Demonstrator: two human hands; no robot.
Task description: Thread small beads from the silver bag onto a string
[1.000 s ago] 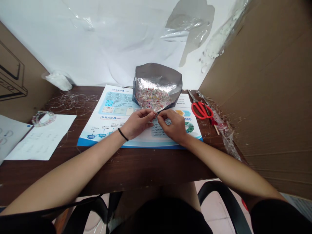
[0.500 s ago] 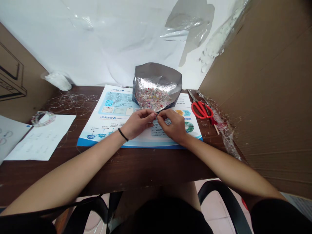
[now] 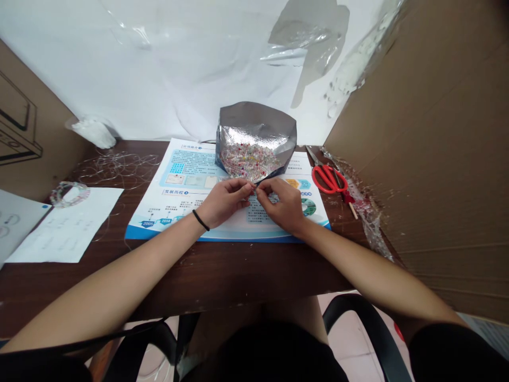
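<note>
My left hand [image 3: 224, 201] and my right hand [image 3: 279, 206] meet over a printed blue-and-white poster [image 3: 186, 175], just below the mouth of a silver foil bag [image 3: 256, 119]. Their fingertips pinch something tiny that looks like a thin thread [image 3: 253, 188], mostly hidden by my fingers. The open bag holds a heap of small multicoloured beads [image 3: 247, 160]. A black band circles my left wrist.
Red-handled scissors [image 3: 329, 179] lie to the right on the dark wooden table [image 3: 199, 270]. A tangle of fine clear thread [image 3: 119, 167] and a beaded loop [image 3: 70, 194] lie to the left. Cardboard panels [image 3: 417, 132] stand at the right.
My hands stay pinched together at nearly the same spot. The whole view drifts very slightly.
</note>
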